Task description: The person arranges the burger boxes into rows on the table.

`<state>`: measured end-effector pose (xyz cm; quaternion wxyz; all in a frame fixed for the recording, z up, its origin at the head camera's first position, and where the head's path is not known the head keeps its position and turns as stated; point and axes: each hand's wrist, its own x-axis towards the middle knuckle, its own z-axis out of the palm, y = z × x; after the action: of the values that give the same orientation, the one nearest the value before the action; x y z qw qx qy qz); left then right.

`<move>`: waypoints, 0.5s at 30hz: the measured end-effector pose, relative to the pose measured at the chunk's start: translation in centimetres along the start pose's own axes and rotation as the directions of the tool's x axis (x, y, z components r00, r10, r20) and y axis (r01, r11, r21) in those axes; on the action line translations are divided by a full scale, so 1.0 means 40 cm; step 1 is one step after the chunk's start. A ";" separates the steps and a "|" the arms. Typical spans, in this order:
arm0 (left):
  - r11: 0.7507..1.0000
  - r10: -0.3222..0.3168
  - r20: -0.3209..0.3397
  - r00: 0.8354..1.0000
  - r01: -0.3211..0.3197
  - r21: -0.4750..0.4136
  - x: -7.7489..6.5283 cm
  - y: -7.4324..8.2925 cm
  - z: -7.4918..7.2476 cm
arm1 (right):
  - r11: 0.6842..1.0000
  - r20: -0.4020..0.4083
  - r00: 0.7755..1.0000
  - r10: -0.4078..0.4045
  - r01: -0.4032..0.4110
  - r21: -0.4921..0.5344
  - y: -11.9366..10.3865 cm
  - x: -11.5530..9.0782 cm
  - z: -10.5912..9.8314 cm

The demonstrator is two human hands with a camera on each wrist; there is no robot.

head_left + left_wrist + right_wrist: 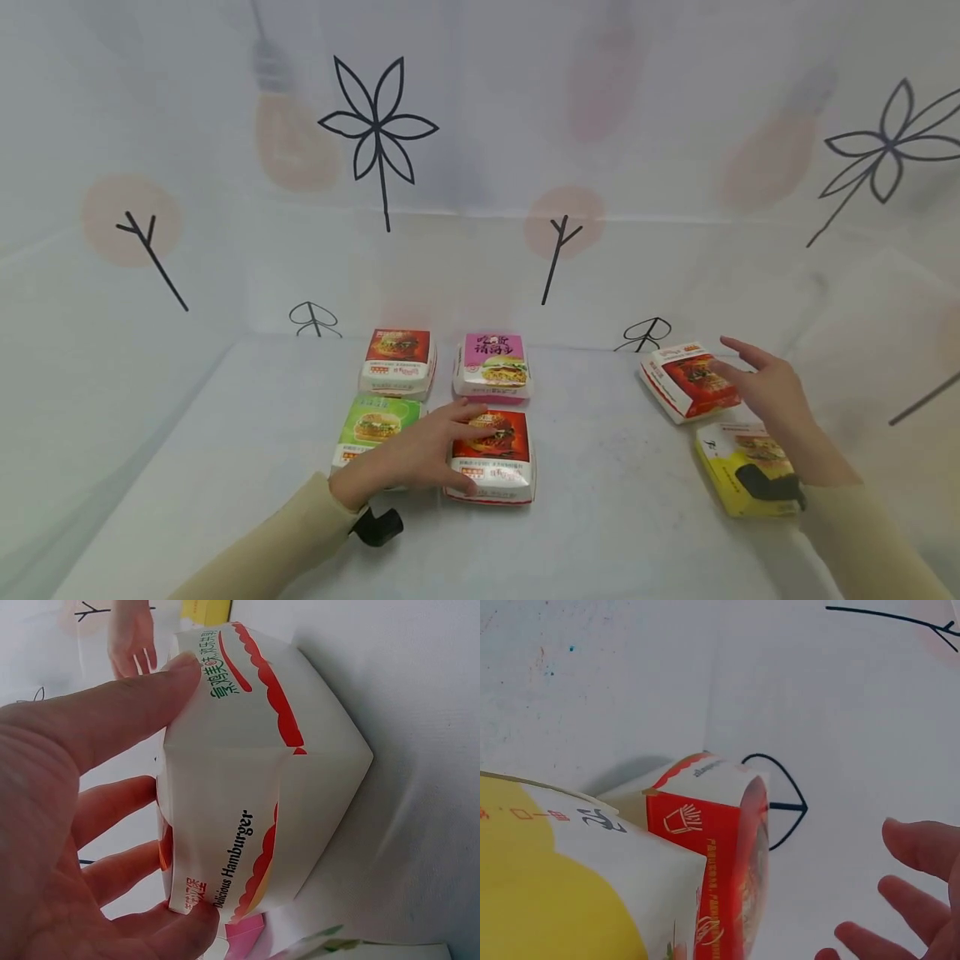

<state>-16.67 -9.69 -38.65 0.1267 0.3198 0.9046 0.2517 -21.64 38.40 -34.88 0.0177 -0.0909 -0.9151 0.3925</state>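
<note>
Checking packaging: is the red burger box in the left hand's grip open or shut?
Shut: the red burger box has its printed top lying flat.

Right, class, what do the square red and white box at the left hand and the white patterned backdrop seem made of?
The box: probably card, faintly glossy, with crisp folds.
The backdrop: perhaps matte fabric or plastic sheeting, softly creased.

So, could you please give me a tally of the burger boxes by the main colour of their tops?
Red boxes: 3
Pink box: 1
Green box: 1
Yellow box: 1
Total: 6
</note>
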 end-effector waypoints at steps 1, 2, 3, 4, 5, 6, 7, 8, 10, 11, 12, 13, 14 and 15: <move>1.000 -0.001 0.001 1.000 0.001 0.000 0.000 -0.001 0.000 | 1.000 0.003 1.000 0.009 -0.009 0.003 0.003 0.004 -0.001; 1.000 0.000 0.002 1.000 0.000 0.000 0.000 -0.001 0.001 | 1.000 0.008 1.000 0.018 -0.018 0.011 0.006 0.009 -0.002; 1.000 -0.001 0.004 1.000 0.001 -0.002 0.001 -0.002 0.001 | 1.000 0.015 1.000 0.026 -0.026 0.017 0.009 0.013 -0.003; 1.000 -0.003 0.006 1.000 0.003 -0.004 0.001 -0.003 0.002 | 0.999 0.027 0.999 0.035 -0.035 0.016 0.012 0.018 -0.003; 1.000 -0.004 0.007 1.000 0.004 -0.006 0.001 -0.003 0.002 | 0.999 0.043 0.998 0.041 -0.042 0.014 0.016 0.023 -0.004; 1.000 -0.005 0.007 1.000 0.005 -0.006 0.001 -0.004 0.003 | 0.999 0.060 0.997 0.052 -0.053 0.012 0.020 0.029 -0.004; 1.000 -0.005 0.006 1.000 0.005 -0.004 0.001 -0.005 0.003 | 0.998 0.078 0.995 0.064 -0.064 0.005 0.023 0.034 -0.005; 1.000 -0.004 0.006 1.000 0.004 -0.003 0.001 -0.005 0.003 | 0.997 0.098 0.992 0.078 -0.078 -0.001 0.027 0.040 -0.006; 1.000 -0.002 0.001 1.000 0.002 0.003 0.002 -0.006 0.003 | 0.993 0.139 0.983 0.118 -0.118 -0.007 0.033 0.050 -0.007; 1.000 -0.001 -0.001 1.000 0.001 0.004 0.002 -0.007 0.003 | 0.991 0.156 0.978 0.136 -0.137 -0.007 0.036 0.054 -0.008; 1.000 0.001 -0.002 1.000 -0.001 0.007 0.002 -0.007 0.003 | 0.987 0.172 0.973 0.157 -0.158 -0.007 0.038 0.058 -0.008; 1.000 0.001 -0.003 1.000 -0.001 0.008 0.002 -0.006 0.002 | 0.984 0.185 0.967 0.176 -0.178 -0.005 0.039 0.061 -0.008; 1.000 0.002 -0.002 1.000 -0.002 0.009 0.002 -0.006 0.001 | 0.981 0.198 0.961 0.193 -0.196 -0.005 0.041 0.065 -0.008; 1.000 0.002 -0.003 1.000 -0.002 0.010 0.001 -0.005 0.001 | 0.978 0.212 0.955 0.205 -0.208 -0.007 0.043 0.068 -0.007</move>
<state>-16.80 -9.79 -38.80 0.1236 0.3212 0.9057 0.2477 -24.03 40.25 -36.02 -0.1204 -0.1436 -0.8942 0.4066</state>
